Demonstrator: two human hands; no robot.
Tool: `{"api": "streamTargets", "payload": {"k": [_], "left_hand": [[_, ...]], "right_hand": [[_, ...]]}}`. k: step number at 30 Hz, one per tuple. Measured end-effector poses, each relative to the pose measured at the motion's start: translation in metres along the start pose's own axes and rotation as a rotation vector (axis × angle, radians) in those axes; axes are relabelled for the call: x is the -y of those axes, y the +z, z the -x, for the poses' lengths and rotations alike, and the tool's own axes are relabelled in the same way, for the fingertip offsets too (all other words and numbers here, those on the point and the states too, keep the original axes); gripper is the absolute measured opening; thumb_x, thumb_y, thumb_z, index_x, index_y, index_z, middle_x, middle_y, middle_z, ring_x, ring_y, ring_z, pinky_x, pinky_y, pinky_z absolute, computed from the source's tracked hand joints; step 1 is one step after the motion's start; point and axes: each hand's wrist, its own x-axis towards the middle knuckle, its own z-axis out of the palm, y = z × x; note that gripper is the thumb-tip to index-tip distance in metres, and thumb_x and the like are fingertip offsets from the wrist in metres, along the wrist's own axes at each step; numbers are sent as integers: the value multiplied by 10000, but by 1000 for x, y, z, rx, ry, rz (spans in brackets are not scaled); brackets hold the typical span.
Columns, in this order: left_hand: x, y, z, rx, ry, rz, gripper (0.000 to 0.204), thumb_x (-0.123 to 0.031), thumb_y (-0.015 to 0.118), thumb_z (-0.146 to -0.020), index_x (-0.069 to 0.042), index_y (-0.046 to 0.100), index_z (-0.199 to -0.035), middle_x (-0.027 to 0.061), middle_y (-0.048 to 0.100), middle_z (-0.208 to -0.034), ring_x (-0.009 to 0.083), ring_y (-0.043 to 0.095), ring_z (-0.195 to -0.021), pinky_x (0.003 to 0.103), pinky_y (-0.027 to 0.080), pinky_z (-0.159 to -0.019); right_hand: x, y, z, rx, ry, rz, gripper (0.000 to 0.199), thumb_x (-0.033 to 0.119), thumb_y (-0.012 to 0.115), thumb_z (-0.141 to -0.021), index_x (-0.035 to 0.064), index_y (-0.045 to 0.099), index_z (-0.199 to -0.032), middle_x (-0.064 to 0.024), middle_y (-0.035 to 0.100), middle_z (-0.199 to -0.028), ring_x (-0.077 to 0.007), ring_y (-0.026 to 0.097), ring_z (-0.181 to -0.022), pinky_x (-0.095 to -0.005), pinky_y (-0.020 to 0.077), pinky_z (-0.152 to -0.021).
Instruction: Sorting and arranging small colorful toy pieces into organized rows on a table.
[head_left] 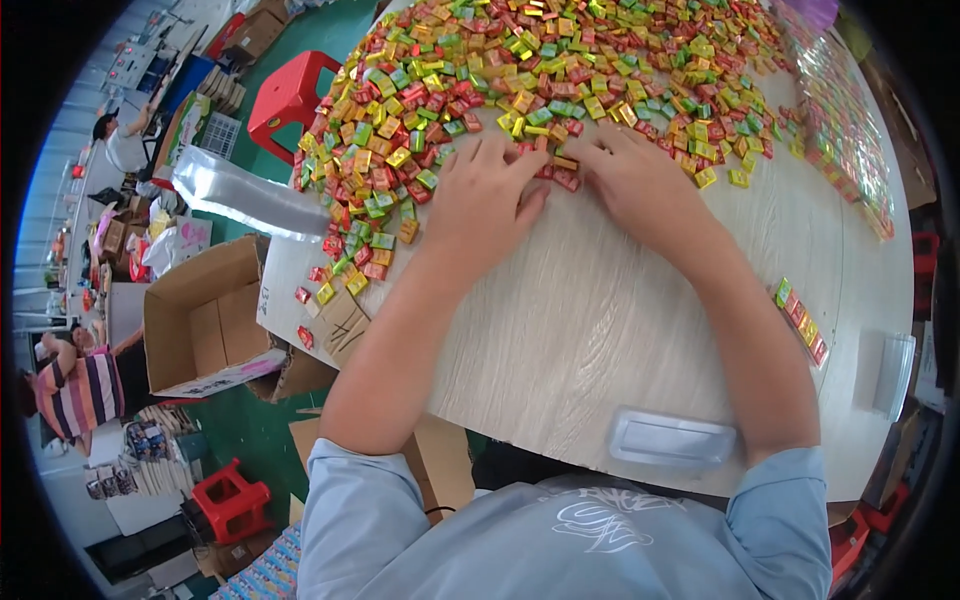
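The left hand (480, 200) and right hand (640, 185) lie flat with fingers spread, touching the near edge of a big heap of small red, green and yellow wrapped candies (520, 70) on the pale wooden tabletop (580, 330). A clear plastic tray (672, 438) sits near the front edge.

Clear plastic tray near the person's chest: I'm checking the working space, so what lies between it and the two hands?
In the head view, only bare wood-grain table separates the clear plastic tray from both hands.

packing workshop | wrapped candies (560, 70) heaped on table (600, 330) | open cardboard box (205, 315) | green floor (250, 430)
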Motion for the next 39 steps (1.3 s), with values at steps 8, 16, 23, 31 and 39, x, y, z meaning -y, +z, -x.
{"api": "streamTargets", "payload": {"k": [8, 16, 23, 31, 39], "left_hand": [[2, 2, 4, 48, 90, -1, 311, -289, 771, -888, -153, 716, -1163, 101, 628, -1088, 320, 610, -1101, 471, 482, -960], [3, -2, 7, 75, 81, 87, 293, -205, 781, -893, -98, 734, -1162, 101, 631, -1025, 314, 601, -1091, 449, 476, -977], [8, -17, 9, 116, 80, 202, 190, -204, 751, -933, -62, 759, -1058, 93, 632, -979, 294, 616, -1025, 428, 484, -937], [2, -19, 11, 216, 100, 256, 208, -237, 734, -955, -79, 738, -1091, 93, 652, -1033, 289, 613, -1062, 434, 482, -942], [6, -14, 15, 109, 36, 33, 270, -294, 750, -938, -133, 719, -1153, 95, 667, -1167, 319, 563, -1252, 469, 409, -1109]], "right_hand": [[-6, -12, 1, 84, -110, -12, 229, 42, 659, -926, 87, 713, -1144, -95, 663, -1123, -324, 661, -1048, -433, 545, -891], [-9, -11, 6, 68, -24, -54, 207, 65, 664, -939, 75, 666, -1146, -102, 664, -1120, -336, 661, -1048, -447, 541, -886], [-17, -12, 3, 19, 38, 129, 260, 76, 653, -956, 87, 627, -1215, -107, 655, -1135, -353, 660, -1038, -456, 537, -881], [-12, -10, 2, 63, 9, 13, 370, 18, 577, -944, 98, 605, -1304, -115, 615, -1281, -346, 628, -1162, -455, 518, -969], [-5, -16, 2, 126, -13, 11, 417, -40, 536, -893, 90, 612, -1282, -122, 605, -1277, -351, 633, -1147, -453, 520, -967]]}}
